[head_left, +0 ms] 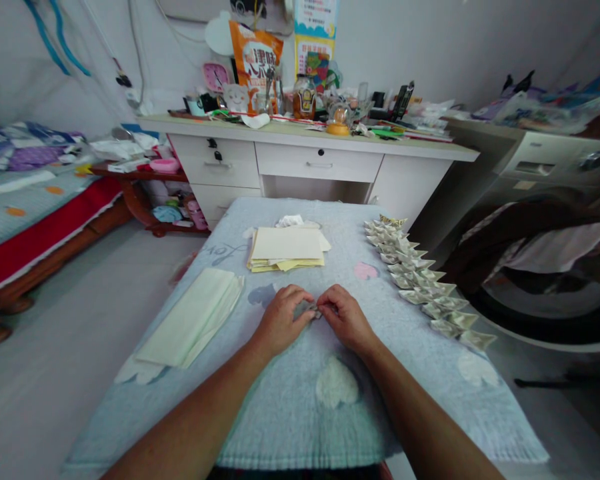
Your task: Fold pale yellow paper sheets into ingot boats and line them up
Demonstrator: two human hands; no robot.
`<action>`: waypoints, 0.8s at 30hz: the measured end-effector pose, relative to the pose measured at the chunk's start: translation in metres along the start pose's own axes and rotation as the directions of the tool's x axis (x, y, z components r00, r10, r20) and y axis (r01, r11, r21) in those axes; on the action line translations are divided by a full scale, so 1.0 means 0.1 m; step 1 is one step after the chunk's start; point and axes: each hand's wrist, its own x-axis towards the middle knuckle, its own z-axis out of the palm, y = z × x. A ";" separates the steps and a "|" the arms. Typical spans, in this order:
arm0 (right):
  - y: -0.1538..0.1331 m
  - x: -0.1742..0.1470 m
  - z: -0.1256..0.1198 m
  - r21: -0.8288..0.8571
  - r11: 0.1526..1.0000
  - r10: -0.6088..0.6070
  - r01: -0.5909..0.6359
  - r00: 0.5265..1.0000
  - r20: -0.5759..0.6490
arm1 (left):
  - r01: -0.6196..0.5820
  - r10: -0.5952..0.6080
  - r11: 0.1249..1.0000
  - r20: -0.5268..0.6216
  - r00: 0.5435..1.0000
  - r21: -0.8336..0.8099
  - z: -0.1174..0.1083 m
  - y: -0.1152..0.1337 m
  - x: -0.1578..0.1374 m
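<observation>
Over the middle of the cloth-covered table [290,407], my left hand [284,319] and my right hand [346,316] meet with their fingertips pinched. Between them is a small greyish folded paper piece [316,309], mostly covered by the fingers. Just beyond the hands lies a stack of cream and yellow paper [287,243]. To the left of my left hand rests a thicker pile of pale green paper sheets [190,319]. Along the table's right side runs a slanting row of pointed folded paper pieces [420,280], nested one behind another.
Behind the table stands a white desk [320,160] crowded with a jar [304,99], an orange snack bag [257,63] and a pink clock [215,77]. A front-loading washing machine [560,163] with clothes hanging from its door is at right. A bed [40,193] is at left.
</observation>
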 end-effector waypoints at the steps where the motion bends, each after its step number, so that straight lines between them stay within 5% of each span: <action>1: 0.00 0.00 0.00 0.001 1.000 0.004 -0.004 1.000 0.001 | 0.001 -0.001 1.000 0.004 1.000 0.001 0.00 0.00 0.00; 18: -0.02 0.00 -0.10 -0.084 0.993 0.089 -0.084 0.994 0.058 | 0.062 -0.067 0.995 0.063 0.996 0.076 -0.04 0.03 0.02; 24: 0.01 0.00 -0.18 -0.188 0.974 0.142 -0.124 0.986 0.089 | 0.199 -0.204 0.978 0.092 0.975 0.054 -0.10 0.03 0.03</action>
